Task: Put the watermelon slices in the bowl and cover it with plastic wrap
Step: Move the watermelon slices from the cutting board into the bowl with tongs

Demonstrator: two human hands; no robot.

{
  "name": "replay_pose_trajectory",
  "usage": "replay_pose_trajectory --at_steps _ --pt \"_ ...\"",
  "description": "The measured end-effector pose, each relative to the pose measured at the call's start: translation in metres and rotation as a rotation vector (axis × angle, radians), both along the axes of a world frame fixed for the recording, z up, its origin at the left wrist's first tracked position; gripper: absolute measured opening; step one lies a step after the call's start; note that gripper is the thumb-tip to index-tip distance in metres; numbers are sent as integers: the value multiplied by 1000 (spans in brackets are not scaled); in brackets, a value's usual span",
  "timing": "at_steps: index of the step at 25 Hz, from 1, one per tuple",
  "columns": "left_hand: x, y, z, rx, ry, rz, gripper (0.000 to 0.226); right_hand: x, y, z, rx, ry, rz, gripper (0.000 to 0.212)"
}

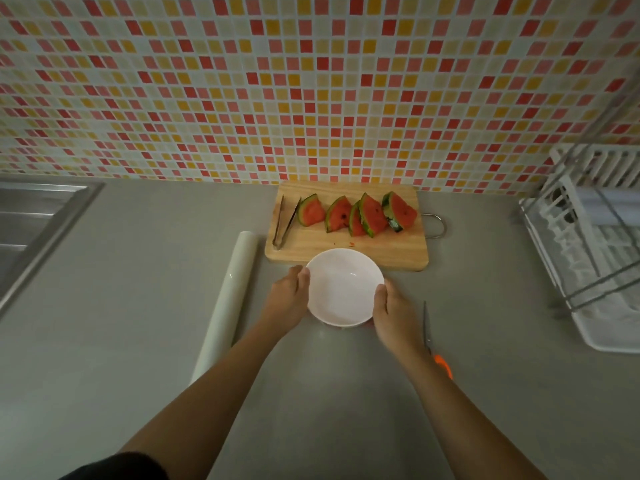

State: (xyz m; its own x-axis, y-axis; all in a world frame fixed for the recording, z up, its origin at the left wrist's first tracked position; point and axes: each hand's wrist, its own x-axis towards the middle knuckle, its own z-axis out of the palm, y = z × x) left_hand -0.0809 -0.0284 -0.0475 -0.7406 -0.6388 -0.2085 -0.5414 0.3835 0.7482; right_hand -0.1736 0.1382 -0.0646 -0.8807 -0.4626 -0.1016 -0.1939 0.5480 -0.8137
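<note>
An empty white bowl (pixel 341 289) sits at the near edge of a wooden cutting board (pixel 381 249). My left hand (pixel 289 299) grips its left rim and my right hand (pixel 393 313) grips its right rim. Several watermelon slices (pixel 360 214) with green rind lie in a row along the far part of the board. Metal tongs (pixel 284 221) rest on the board's left end. A roll of plastic wrap (pixel 227 303) lies on the grey counter to the left of the bowl.
Scissors with an orange handle (pixel 434 344) lie right of my right hand. A white dish rack (pixel 595 244) stands at the right. A steel sink (pixel 38 220) is at the left. A tiled wall (pixel 311 84) rises behind the board.
</note>
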Motion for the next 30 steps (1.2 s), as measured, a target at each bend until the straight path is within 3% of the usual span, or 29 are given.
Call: replay_pose_trajectory --at_steps 3,8,12,16,19,21,25,27,30 --pt "-18 -31 4 -167 -28 100 44 -2 1 -2 6 25 1 36" --pt "-71 -88 11 -541 -259 27 37 -5 -7 -6 -11 -39 -59 38" --pt "-92 -100 -3 -541 -502 -12 38 -4 -14 -11 -49 -115 -99 37" --pt "-93 -102 -4 -475 -526 28 39 -6 -15 -12 -46 -127 -117 37" --pt "-90 -108 9 -351 -406 98 36 -6 -15 -13 -56 -131 -114 36" --pt "-87 -111 23 -169 -246 115 30 -5 -16 -13 -59 -137 -116 37" --pt "-81 -99 58 247 -24 -120 29 -6 -15 -12 -70 -157 -127 35" --pt "-87 -91 71 293 -72 -275 31 -5 -13 -12 -78 -162 -125 35" --pt "-106 -77 71 216 -208 -392 37 -3 -12 -11 -94 -181 -128 35"
